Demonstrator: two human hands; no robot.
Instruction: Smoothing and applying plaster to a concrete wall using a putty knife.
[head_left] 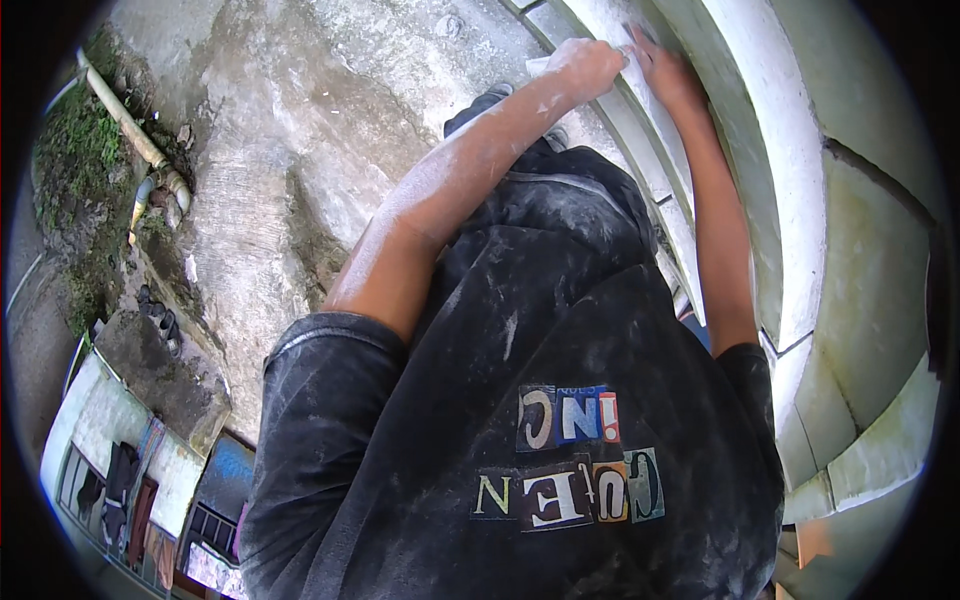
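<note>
Fingers of the left hand (588,66) curled down and bunched together over a pale sheet of paper-like material (545,66), knuckles dusted white, pressing that sheet flat against a white-painted curved moulding band on the wall (790,200). Fingers of the right hand (668,75) stretched out and laid close side by side on the same band, just beside the left hand, tips hidden at the moulding's edge, so whether pinching the sheet cannot be told. Both forearms reaching up and away from the body, the left one coated in white dust, the right one running along the moulding. Pale sheet lying at the top of the view, between the two hands and the wall, one corner poking out to the left of the left hand. Below, a black short-sleeved shirt smeared with white powder (500,400). Far beneath on the left, rough grey concrete ground (300,120), a yellowish pipe (130,125) beside green moss, and a pale low building with a dark window (100,440).
</note>
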